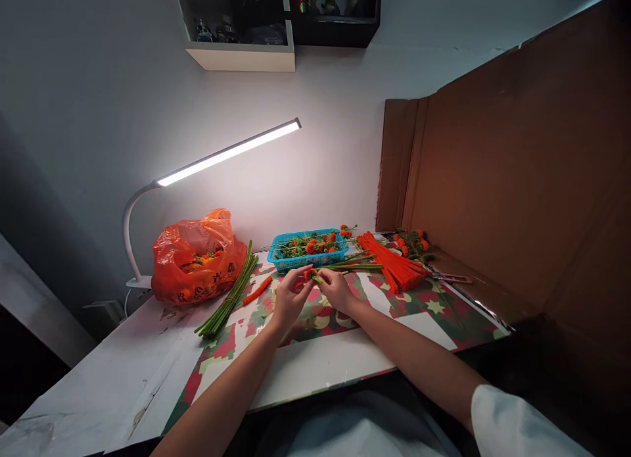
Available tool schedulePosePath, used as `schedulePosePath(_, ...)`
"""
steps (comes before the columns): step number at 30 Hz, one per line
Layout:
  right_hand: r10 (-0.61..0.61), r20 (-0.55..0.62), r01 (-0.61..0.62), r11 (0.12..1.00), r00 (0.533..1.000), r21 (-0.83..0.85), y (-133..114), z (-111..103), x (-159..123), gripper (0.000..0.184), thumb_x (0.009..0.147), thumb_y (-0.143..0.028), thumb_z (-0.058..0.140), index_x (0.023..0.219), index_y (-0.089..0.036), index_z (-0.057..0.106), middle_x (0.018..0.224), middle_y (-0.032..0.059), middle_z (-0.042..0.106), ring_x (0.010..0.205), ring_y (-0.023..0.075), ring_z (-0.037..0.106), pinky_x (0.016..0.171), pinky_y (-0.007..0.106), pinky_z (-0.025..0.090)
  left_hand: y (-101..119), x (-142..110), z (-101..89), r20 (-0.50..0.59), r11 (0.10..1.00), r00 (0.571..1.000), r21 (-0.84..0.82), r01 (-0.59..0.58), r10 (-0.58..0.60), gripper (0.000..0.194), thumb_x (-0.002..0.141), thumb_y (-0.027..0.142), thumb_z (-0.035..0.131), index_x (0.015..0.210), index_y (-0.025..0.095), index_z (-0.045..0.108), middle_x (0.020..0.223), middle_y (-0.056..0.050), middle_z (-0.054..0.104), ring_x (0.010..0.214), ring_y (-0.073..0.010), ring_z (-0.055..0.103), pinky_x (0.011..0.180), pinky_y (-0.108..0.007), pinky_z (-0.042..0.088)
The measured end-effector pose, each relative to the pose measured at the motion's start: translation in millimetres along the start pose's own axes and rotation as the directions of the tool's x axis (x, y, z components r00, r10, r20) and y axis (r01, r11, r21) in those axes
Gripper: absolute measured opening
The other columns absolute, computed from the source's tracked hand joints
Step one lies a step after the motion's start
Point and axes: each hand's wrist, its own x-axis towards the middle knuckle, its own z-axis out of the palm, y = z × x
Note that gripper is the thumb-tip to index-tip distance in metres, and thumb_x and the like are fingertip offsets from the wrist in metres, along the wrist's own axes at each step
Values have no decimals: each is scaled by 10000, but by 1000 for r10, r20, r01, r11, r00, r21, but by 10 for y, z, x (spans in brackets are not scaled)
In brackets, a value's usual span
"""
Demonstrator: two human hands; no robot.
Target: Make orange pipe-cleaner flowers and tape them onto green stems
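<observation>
Fingers (327, 279) nearly closed, our left hand (290, 296) and right hand (339, 291) pinch a flower (309, 274). The blue basket (282, 265) holds more; stems (229, 302) lie beside our filled orange bag (170, 253).

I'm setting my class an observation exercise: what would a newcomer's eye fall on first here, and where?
The lit bar lamp stands out first, glowing left of center. Below it sits a crinkled orange plastic bag, and well to its right a fan of bright orange strips lies on the table. At the center, the left hand and right hand meet at a small red-and-green piece, before a blue basket of flowers.
</observation>
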Motion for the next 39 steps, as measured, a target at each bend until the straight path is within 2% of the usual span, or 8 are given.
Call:
schedulePosePath(10,-209,-25,206,975,978,-83,-132,-132,-22,148,724,-264,605,849,-188,589,737,2,576,685,141,525,640,251,406,-88,22,-42,-82,1000,996,-3,28,-28,305,711,349,701,962,183,655,957,-67,628,872,-201,642,756,-326,545)
schedulePosePath(13,-115,-54,116,993,992,29,-139,-111,-2,93,752,-266,583,717,-185,612,716,25,627,702,160,576,682,284,440,-80,28,-48,-45,994,996,-80,72,-76,355,688,355,715,994,188,650,998,-74,630,890,-211,644,751,-336,552)
schedulePosePath(16,124,-93,-94,955,988,282,-96,-96,42,165,715,-347,649,702,-184,623,682,20,637,665,161,588,651,291,457,-63,37,-62,19,951,980,-240,195,-196,472,692,371,708,1116,186,616,1020,-90,662,916,-233,647,795,-379,544)
schedulePosePath(20,367,142,-374,702,919,606,-16,-109,92,328,581,-425,780,719,-166,633,675,5,634,635,126,586,664,274,462,-7,40,-87,75,897,963,-350,270,-261,507,684,359,725,1147,185,611,1094,-104,650,932,-234,638,826,-390,535)
schedulePosePath(25,293,431,-521,503,854,690,61,-111,91,362,543,-380,835,735,-154,628,685,-13,622,635,88,575,726,256,460,57,35,-113,92,962,991,-246,117,-97,370,672,319,747,1017,203,684,986,-58,607,889,-190,609,728,-287,548)
schedulePosePath(32,98,630,-606,420,770,676,40,-197,57,214,730,-286,717,857,-162,598,753,5,615,691,97,562,780,280,442,139,59,-169,221,973,971,-227,-41,92,409,646,308,775,1041,247,689,1018,-57,534,935,-188,557,759,-282,519)
schedulePosePath(36,125,709,-667,482,694,568,40,-219,33,205,754,-237,662,928,-155,590,810,31,616,742,118,560,758,288,445,196,45,-173,295,984,949,-167,-66,114,356,664,363,759,998,248,709,1095,-87,553,1034,-240,542,856,-344,484)
schedulePosePath(39,157,707,-670,508,689,541,66,-196,23,197,751,-209,642,935,-157,594,806,23,601,724,114,546,742,282,448,211,25,-165,310,988,939,-72,-136,152,288,677,374,745,935,247,727,1081,-93,568,1036,-252,541,883,-384,468)
